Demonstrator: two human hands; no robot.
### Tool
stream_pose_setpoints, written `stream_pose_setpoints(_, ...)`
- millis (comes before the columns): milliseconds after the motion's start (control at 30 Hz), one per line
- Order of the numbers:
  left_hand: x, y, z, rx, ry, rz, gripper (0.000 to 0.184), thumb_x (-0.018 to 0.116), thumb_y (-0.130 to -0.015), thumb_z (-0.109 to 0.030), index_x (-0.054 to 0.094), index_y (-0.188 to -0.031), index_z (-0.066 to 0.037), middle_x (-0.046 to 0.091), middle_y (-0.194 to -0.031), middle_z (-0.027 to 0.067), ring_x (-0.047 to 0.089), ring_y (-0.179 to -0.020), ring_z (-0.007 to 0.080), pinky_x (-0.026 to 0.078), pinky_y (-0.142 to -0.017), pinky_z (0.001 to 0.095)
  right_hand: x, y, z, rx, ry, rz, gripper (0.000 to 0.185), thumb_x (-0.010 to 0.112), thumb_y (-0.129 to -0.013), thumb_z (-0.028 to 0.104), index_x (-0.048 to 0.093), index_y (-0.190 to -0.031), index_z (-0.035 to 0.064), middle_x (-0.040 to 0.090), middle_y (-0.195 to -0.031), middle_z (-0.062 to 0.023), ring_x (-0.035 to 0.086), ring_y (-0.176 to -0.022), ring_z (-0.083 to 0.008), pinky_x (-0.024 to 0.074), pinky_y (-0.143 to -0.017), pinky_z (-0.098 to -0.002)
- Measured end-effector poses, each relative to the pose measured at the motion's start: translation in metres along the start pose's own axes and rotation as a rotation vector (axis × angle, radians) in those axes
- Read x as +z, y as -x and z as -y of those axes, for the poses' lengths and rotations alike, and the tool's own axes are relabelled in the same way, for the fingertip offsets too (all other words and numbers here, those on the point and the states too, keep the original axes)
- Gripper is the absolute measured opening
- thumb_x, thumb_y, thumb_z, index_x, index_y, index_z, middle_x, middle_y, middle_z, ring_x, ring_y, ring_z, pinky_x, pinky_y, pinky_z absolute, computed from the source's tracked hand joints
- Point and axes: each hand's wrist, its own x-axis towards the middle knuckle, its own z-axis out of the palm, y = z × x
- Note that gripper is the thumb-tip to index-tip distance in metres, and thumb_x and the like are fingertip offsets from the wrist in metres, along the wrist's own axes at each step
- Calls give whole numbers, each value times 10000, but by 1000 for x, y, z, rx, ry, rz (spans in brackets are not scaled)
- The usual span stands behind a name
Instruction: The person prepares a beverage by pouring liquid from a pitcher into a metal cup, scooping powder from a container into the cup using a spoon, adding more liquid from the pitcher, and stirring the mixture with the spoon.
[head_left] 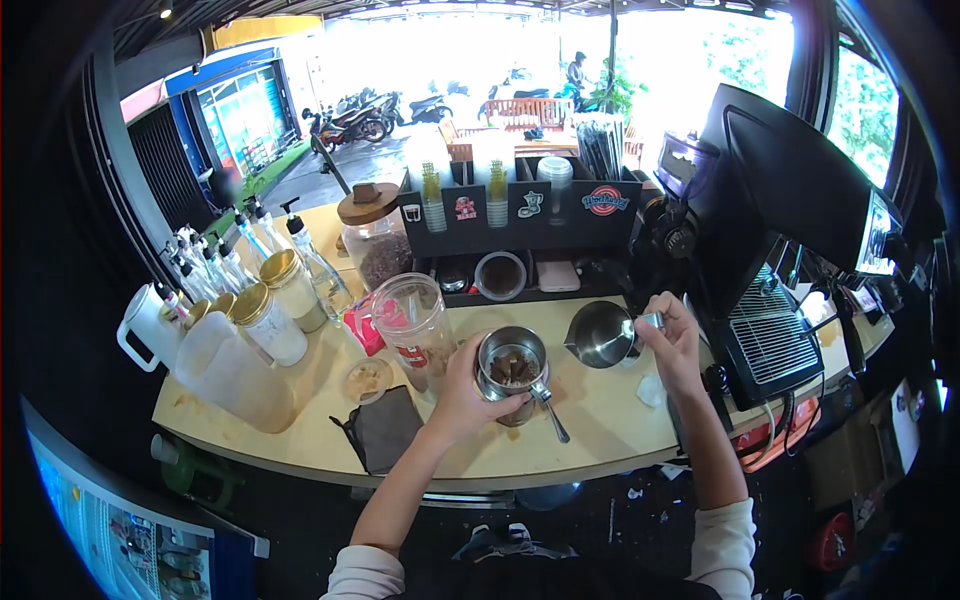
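Note:
My left hand (465,395) is wrapped round a metal cup (512,347) with brown and pale contents, near the middle of the counter. A spoon (557,420) lies against the cup's right side, its end pointing toward me. To the right, my right hand (670,340) has its fingers closed on the handle of a steel pitcher (600,335), whose spout points left. The pitcher's inside looks shiny, with no contents that I can make out. A tall clear plastic pitcher (412,325) with red print stands just left of my left hand.
Jars (270,325), pump bottles (318,262) and a plastic jug (235,375) crowd the left. A dark cloth (383,430) lies near the front edge (480,482). Behind stands a black cup organizer (520,225); a coffee machine (768,335) is at right.

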Motion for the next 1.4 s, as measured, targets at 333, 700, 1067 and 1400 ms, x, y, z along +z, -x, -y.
stream_pose_setpoints(333, 2, 0, 2, 36, -2, -43, 806, 872, -557, -209, 470, -1239, -62, 588, -1108, 110, 564, -1069, 292, 414, -944, 412, 33, -30, 30, 29, 141, 127, 237, 645, -861, 24, 425, -783, 66, 360, -722, 53, 385, -646, 5, 400, -564, -179)
stream_pose_setpoints(700, 3, -1, 4, 32, 0, -34, 802, 868, -568, -235, 468, -1240, -61, 586, -1097, 113, 563, -1053, 285, 417, -935, 403, 54, -49, 45, -5, 348, 239, 258, 673, -832, 69, 424, -766, 69, 413, -685, 55, 335, -639, -4, 291, -550, -201)
stream_pose_setpoints(1067, 2, -1, 4, 32, 18, -28, 816, 871, -565, -244, 464, -1248, -62, 589, -1094, 115, 564, -1050, 285, 415, -934, 407, 57, -55, 40, -17, 393, 270, 278, 685, -827, 72, 413, -772, 49, 414, -670, 43, 333, -630, -10, 289, -530, -210)
stream_pose_setpoints(1400, 3, 0, 10, 15, -16, 3, 857, 866, -571, -257, 430, -1282, -60, 569, -1151, 126, 534, -1112, 305, 381, -975, 427, 58, -58, 49, -11, 490, 272, 263, 676, -839, 56, 419, -789, 34, 483, -689, 21, 453, -673, -2, 381, -559, -196)
